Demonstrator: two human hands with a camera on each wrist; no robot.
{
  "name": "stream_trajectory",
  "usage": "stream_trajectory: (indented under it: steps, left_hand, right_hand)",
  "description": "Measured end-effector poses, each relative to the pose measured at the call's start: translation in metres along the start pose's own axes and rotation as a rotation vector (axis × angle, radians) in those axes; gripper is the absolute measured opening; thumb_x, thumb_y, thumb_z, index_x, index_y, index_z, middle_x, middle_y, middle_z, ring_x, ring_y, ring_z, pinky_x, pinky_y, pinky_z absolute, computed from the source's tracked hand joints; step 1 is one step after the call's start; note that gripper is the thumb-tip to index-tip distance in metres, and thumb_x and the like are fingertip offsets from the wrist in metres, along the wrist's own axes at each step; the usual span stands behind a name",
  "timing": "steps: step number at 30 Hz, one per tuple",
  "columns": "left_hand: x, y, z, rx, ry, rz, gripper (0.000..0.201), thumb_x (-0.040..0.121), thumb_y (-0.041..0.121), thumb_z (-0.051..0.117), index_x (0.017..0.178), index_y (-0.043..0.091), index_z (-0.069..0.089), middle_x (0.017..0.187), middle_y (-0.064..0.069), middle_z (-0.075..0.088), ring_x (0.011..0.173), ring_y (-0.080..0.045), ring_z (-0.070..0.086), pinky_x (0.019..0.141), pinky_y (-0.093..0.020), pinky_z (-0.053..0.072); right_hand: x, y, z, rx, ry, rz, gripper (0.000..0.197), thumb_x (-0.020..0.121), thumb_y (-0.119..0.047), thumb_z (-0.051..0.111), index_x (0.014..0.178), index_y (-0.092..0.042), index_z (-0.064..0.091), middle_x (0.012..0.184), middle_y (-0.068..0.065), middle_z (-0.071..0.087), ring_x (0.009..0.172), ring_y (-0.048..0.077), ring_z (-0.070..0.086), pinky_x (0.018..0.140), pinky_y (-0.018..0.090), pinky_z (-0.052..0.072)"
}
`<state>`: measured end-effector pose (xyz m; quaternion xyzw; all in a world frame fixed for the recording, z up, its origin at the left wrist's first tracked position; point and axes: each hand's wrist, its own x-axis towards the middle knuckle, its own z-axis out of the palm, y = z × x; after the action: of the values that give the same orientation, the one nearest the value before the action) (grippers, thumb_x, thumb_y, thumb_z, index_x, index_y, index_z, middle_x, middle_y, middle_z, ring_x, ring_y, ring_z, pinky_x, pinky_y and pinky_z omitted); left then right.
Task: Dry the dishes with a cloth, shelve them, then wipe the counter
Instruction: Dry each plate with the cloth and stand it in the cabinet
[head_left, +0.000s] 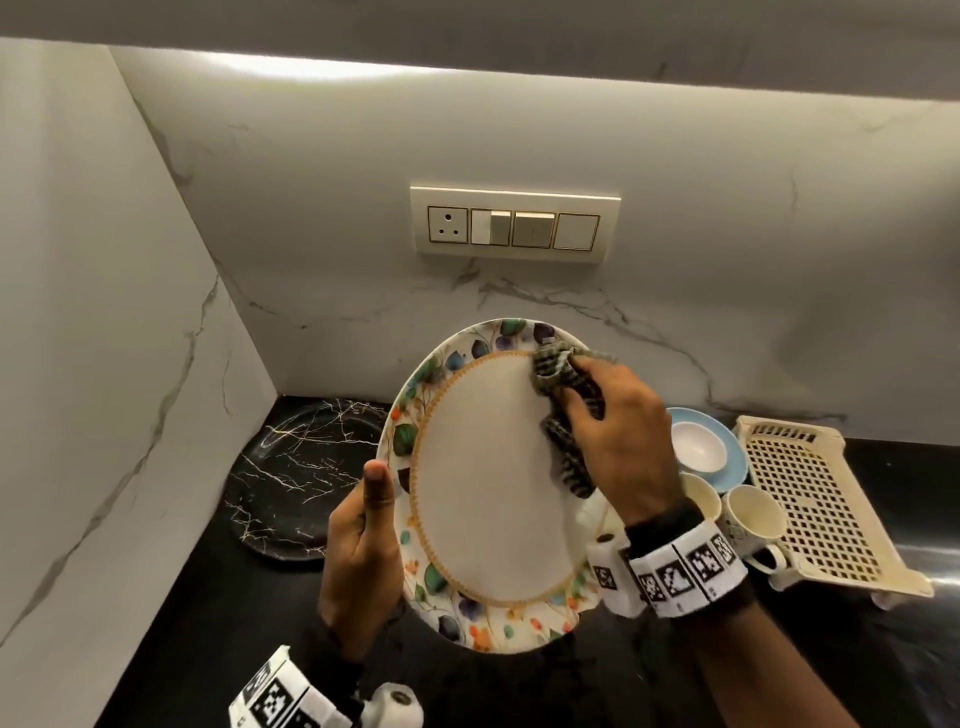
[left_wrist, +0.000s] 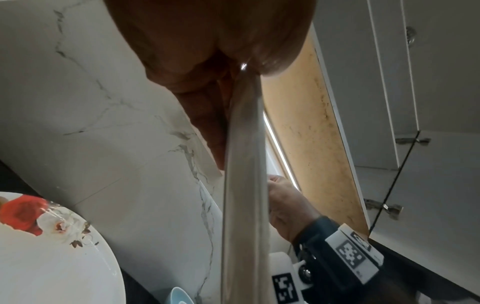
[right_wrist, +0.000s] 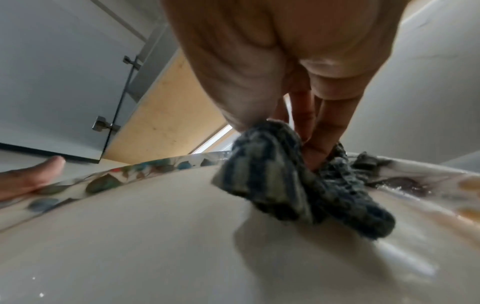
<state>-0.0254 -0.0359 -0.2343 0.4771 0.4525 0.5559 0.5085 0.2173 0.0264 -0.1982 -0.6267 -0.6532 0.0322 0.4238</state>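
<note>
A white plate (head_left: 488, 483) with a leaf-and-flower rim is held up above the black counter (head_left: 208, 623), tilted toward me. My left hand (head_left: 363, 540) grips its left edge, thumb on the rim and fingers behind. In the left wrist view the plate (left_wrist: 244, 185) shows edge-on below the left hand (left_wrist: 207, 61). My right hand (head_left: 618, 436) holds a bunched dark checked cloth (head_left: 563, 415) and presses it on the plate's upper right. The right wrist view shows the cloth (right_wrist: 298, 185) pinched under the right hand (right_wrist: 285, 72) on the plate's face (right_wrist: 155, 226).
A black marbled round plate (head_left: 296, 467) lies in the left corner. A rose-patterned white plate (left_wrist: 52, 257) shows in the left wrist view. To the right sit a blue saucer with a white bowl (head_left: 698, 441), two cream cups (head_left: 753, 514) and a cream plastic rack (head_left: 815, 499).
</note>
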Motion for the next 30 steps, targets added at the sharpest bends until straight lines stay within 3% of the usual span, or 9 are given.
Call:
stream_trajectory:
  steps: [2, 4, 6, 10, 14, 17, 21, 24, 30]
  left_hand:
    - [0.002, -0.002, 0.001, -0.008, -0.006, 0.003, 0.070, 0.074, 0.096, 0.050, 0.085, 0.031, 0.072, 0.069, -0.009, 0.066, 0.062, -0.025, 0.063, 0.059, -0.038, 0.054]
    - [0.006, -0.004, 0.003, 0.018, 0.000, 0.018, 0.069, 0.073, 0.097, 0.050, 0.083, 0.032, 0.072, 0.067, 0.000, 0.066, 0.060, -0.016, 0.062, 0.055, -0.030, 0.052]
    - [0.008, -0.009, 0.003, 0.096, -0.040, 0.041, 0.071, 0.075, 0.097, 0.046, 0.085, 0.032, 0.073, 0.069, -0.001, 0.070, 0.062, -0.012, 0.064, 0.055, -0.024, 0.050]
    - [0.008, -0.006, 0.000, 0.189, -0.061, 0.073, 0.059, 0.083, 0.092, 0.042, 0.089, 0.042, 0.073, 0.072, 0.003, 0.073, 0.064, -0.005, 0.064, 0.055, -0.020, 0.048]
    - [0.003, -0.003, -0.009, 0.265, -0.077, 0.100, 0.057, 0.089, 0.086, 0.041, 0.102, 0.040, 0.072, 0.073, -0.010, 0.069, 0.059, -0.034, 0.060, 0.051, -0.045, 0.051]
    - [-0.003, 0.001, -0.014, 0.250, -0.027, 0.092, 0.053, 0.086, 0.087, 0.047, 0.099, 0.041, 0.070, 0.079, -0.015, 0.072, 0.062, -0.046, 0.064, 0.050, -0.053, 0.056]
    - [-0.009, 0.011, -0.018, 0.274, 0.123, 0.194, 0.041, 0.099, 0.067, 0.046, 0.091, 0.034, 0.070, 0.075, -0.009, 0.072, 0.051, -0.028, 0.062, 0.037, -0.032, 0.047]
    - [-0.005, 0.013, -0.019, 0.231, 0.226, 0.231, 0.030, 0.105, 0.039, 0.041, 0.097, 0.027, 0.067, 0.084, 0.012, 0.078, 0.065, -0.007, 0.072, 0.050, -0.017, 0.054]
    - [0.006, 0.007, -0.007, 0.239, 0.302, 0.130, 0.027, 0.103, 0.041, 0.039, 0.105, 0.034, 0.065, 0.084, 0.024, 0.078, 0.074, -0.001, 0.075, 0.058, -0.013, 0.056]
  right_hand:
    - [-0.006, -0.013, 0.005, 0.022, -0.035, 0.072, 0.035, 0.097, -0.034, 0.066, 0.131, -0.024, 0.064, 0.124, 0.003, 0.071, 0.110, 0.025, 0.069, 0.095, 0.050, 0.059]
    - [-0.028, -0.034, 0.018, 0.071, -0.123, -0.001, 0.038, 0.098, -0.025, 0.071, 0.135, -0.020, 0.063, 0.128, -0.001, 0.069, 0.114, 0.016, 0.065, 0.104, 0.033, 0.053]
    - [-0.048, -0.063, 0.024, 0.131, -0.218, -0.138, 0.038, 0.101, -0.023, 0.069, 0.137, -0.019, 0.059, 0.125, -0.003, 0.067, 0.109, 0.011, 0.064, 0.099, 0.022, 0.053]
    - [-0.056, -0.085, 0.030, 0.131, -0.274, -0.224, 0.033, 0.104, -0.024, 0.063, 0.136, -0.020, 0.056, 0.118, -0.002, 0.063, 0.098, 0.015, 0.063, 0.085, 0.027, 0.056]
    - [-0.015, -0.056, 0.031, 0.068, -0.111, -0.181, 0.019, 0.102, -0.022, 0.067, 0.119, -0.014, 0.063, 0.106, 0.000, 0.066, 0.086, 0.013, 0.060, 0.078, 0.018, 0.046]
    - [0.014, -0.018, 0.031, 0.034, -0.016, -0.072, 0.012, 0.099, -0.021, 0.070, 0.107, -0.015, 0.063, 0.101, 0.002, 0.066, 0.086, 0.023, 0.062, 0.073, 0.035, 0.048]
    - [0.005, 0.026, 0.027, 0.039, -0.027, 0.049, 0.009, 0.101, -0.023, 0.068, 0.104, -0.018, 0.060, 0.099, -0.002, 0.063, 0.085, 0.017, 0.058, 0.075, 0.044, 0.051]
    - [-0.036, 0.032, 0.028, 0.068, -0.122, 0.124, 0.010, 0.100, -0.026, 0.068, 0.103, -0.024, 0.059, 0.098, -0.008, 0.062, 0.086, 0.011, 0.057, 0.077, 0.041, 0.052]
    - [-0.126, -0.033, 0.038, 0.283, -0.359, 0.232, 0.017, 0.096, -0.039, 0.073, 0.106, -0.037, 0.058, 0.100, -0.027, 0.060, 0.095, -0.011, 0.058, 0.078, 0.005, 0.041]
